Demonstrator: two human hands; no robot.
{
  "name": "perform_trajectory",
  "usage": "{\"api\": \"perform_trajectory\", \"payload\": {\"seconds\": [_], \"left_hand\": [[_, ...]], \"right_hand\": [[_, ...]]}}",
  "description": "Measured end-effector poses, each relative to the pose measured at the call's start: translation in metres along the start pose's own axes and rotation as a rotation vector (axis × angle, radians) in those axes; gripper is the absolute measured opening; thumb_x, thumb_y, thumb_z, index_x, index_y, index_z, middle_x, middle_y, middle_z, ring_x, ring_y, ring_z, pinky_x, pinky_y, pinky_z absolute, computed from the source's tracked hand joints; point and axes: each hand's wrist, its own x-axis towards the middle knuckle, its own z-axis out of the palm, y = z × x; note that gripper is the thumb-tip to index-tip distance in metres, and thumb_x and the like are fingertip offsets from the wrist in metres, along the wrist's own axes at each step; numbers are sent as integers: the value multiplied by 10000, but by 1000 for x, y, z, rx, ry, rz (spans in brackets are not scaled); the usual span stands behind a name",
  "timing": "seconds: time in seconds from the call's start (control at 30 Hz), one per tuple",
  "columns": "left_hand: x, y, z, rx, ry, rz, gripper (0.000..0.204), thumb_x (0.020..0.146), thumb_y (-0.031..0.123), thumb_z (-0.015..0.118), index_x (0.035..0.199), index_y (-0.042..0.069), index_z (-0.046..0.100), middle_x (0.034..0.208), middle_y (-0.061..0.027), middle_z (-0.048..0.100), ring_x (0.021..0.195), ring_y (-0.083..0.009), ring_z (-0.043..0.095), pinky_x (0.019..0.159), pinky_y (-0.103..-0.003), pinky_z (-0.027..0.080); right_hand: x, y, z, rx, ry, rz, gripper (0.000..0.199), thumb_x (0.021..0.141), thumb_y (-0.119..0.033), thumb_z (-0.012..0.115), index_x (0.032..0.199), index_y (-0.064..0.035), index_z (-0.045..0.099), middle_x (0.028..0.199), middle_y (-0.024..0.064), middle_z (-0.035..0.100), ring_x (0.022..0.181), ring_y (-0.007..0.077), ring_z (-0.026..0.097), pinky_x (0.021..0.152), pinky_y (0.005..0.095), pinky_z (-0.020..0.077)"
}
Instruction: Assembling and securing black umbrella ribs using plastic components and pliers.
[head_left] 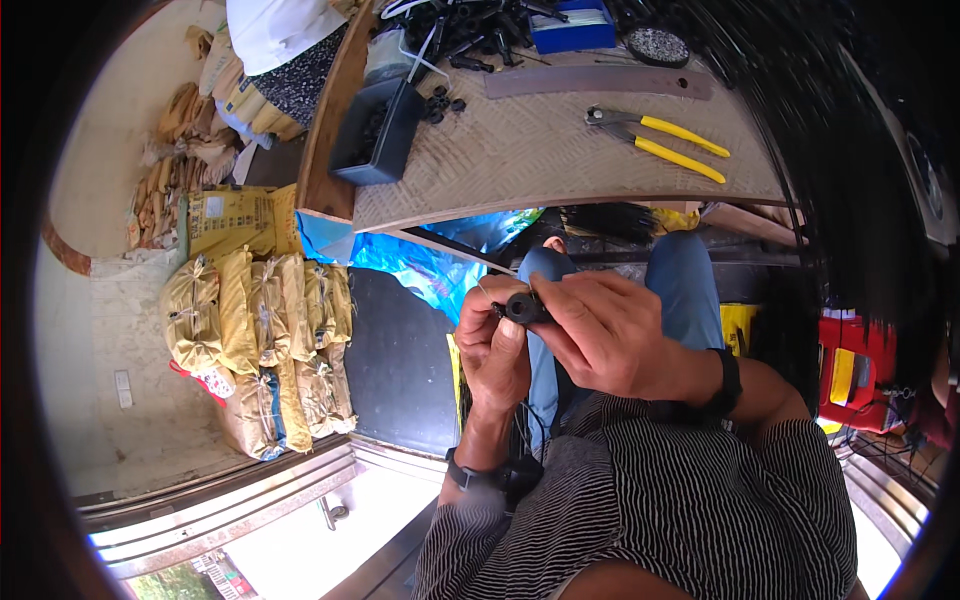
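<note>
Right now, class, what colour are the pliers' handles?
The handles are yellow, best seen in the head view.

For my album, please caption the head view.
Left hand and right hand hold a black part beside a workbench bearing yellow-handled pliers.

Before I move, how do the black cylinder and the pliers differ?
The cylinder sits between the left hand and right hand; the pliers lie on the bench. The cylinder looks black; the pliers have yellow handles. The cylinder is stubby, with a holed end; the pliers are longer, their handles spread.
</note>
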Motion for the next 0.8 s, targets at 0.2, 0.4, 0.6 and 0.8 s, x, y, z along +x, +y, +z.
{"api": "perform_trajectory", "payload": {"seconds": [0.2, 0.4, 0.6, 0.8], "left_hand": [[-6, -4, -5, 53, 22, -19, 293, 828, 237, 602, 1001, 15, 519, 932, -59, 511, 866, -139, 471, 808, -289, 376], [-16, -5, 6, 305, 310, -107, 326, 883, 155, 524, 1149, -33, 495, 1026, -77, 564, 928, -126, 514, 836, -271, 410], [-24, 18, 0, 551, 181, -145, 375, 894, 112, 475, 1226, -54, 427, 1098, -149, 562, 979, -171, 544, 862, -288, 428], [-32, 41, -15, 277, -44, -64, 418, 881, 109, 465, 1257, -48, 368, 1226, -224, 480, 1130, -266, 497, 1000, -404, 315]], "right_hand": [[1, 6, 4, 66, -17, 12, 404, 624, -75, 673, 994, 49, 570, 751, 91, 590, 638, 204, 586, 569, 310, 462], [0, 13, 13, 171, -103, 174, 362, 609, -91, 701, 938, -72, 552, 780, 50, 586, 632, 216, 583, 515, 319, 418], [-12, 2, 25, 367, -169, 208, 467, 642, -68, 697, 1049, -71, 469, 932, 100, 557, 753, 272, 600, 616, 345, 481], [-32, 7, 18, 489, -131, 232, 305, 685, -11, 650, 976, -30, 560, 899, 111, 576, 755, 263, 600, 621, 331, 497]]}}
